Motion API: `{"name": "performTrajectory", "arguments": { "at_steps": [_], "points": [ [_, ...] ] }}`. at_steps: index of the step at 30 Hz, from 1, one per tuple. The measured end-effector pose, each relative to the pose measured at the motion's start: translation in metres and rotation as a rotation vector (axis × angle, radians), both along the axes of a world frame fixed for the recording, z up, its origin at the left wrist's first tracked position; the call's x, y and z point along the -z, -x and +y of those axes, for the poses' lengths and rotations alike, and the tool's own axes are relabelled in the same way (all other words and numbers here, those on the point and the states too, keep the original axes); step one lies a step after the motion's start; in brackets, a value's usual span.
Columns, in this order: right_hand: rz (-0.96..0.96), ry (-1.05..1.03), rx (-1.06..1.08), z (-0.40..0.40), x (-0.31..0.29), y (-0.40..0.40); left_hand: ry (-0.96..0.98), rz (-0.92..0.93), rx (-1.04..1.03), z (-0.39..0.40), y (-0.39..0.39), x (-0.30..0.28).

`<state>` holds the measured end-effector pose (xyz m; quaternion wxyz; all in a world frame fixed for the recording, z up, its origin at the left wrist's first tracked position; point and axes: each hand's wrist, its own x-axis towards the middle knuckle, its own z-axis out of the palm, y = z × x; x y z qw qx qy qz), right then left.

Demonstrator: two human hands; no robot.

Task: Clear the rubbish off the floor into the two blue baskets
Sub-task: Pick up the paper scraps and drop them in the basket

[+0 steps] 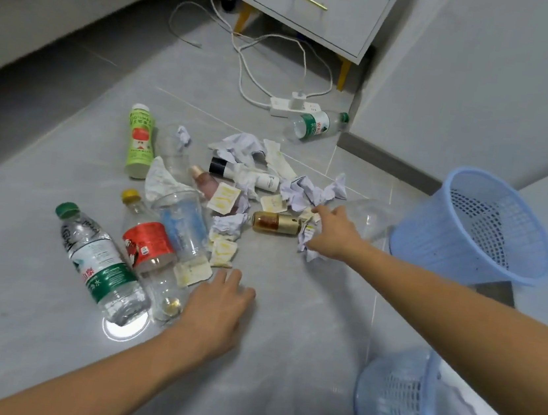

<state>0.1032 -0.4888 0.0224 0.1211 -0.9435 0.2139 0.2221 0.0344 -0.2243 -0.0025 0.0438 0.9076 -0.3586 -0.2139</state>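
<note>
Rubbish lies scattered on the grey tiled floor point(304, 314). My right hand point(336, 234) reaches into the pile, its fingers closed on a crumpled white paper point(307, 242) next to a small amber bottle point(276, 223). My left hand point(219, 307) hovers palm down with fingers apart beside a stained paper packet point(192, 271) and a red-labelled clear bottle point(148, 245). One blue basket point(433, 247) stands tilted right of the pile. The second blue basket point(391, 394) sits at the bottom right with some paper inside.
Also on the floor: a green-capped water bottle point(100, 262), a clear plastic cup point(182, 223), a green juice bottle point(140, 141), a white black-capped bottle point(245, 174), more crumpled papers point(312, 191). A power strip point(292, 106) with cables and another water bottle point(320, 125) lie by the nightstand point(310, 15).
</note>
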Motion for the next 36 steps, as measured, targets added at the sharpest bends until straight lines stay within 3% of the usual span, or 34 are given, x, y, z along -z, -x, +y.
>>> {"name": "performTrajectory", "arguments": {
  "at_steps": [8, 16, 22, 27, 30, 33, 36],
  "points": [
    [-0.107, 0.019, 0.138, 0.011, 0.046, 0.008, -0.073, -0.071, 0.044, 0.001, 0.0, 0.028],
    [-0.111, -0.045, -0.002, 0.024, 0.058, 0.031, -0.048, -0.035, 0.089, -0.005, -0.007, 0.04],
    [-0.002, -0.141, -0.156, 0.041, 0.055, 0.061, 0.06, 0.001, 0.076, -0.009, -0.01, 0.04],
    [-0.157, -0.276, -0.149, 0.039, -0.009, 0.085, 0.336, 0.0, 0.039, -0.032, -0.019, 0.005],
    [-0.27, -0.377, 0.039, 0.009, -0.082, 0.11, 0.564, 0.015, 0.067, -0.073, -0.012, -0.043],
    [-0.386, -0.342, 0.219, -0.034, -0.151, 0.158, 0.808, 0.091, 0.168, -0.125, 0.017, -0.101],
    [-0.348, -0.274, 0.415, -0.071, -0.19, 0.222, 0.968, 0.151, 0.345, -0.166, 0.06, -0.141]
  ]
}}
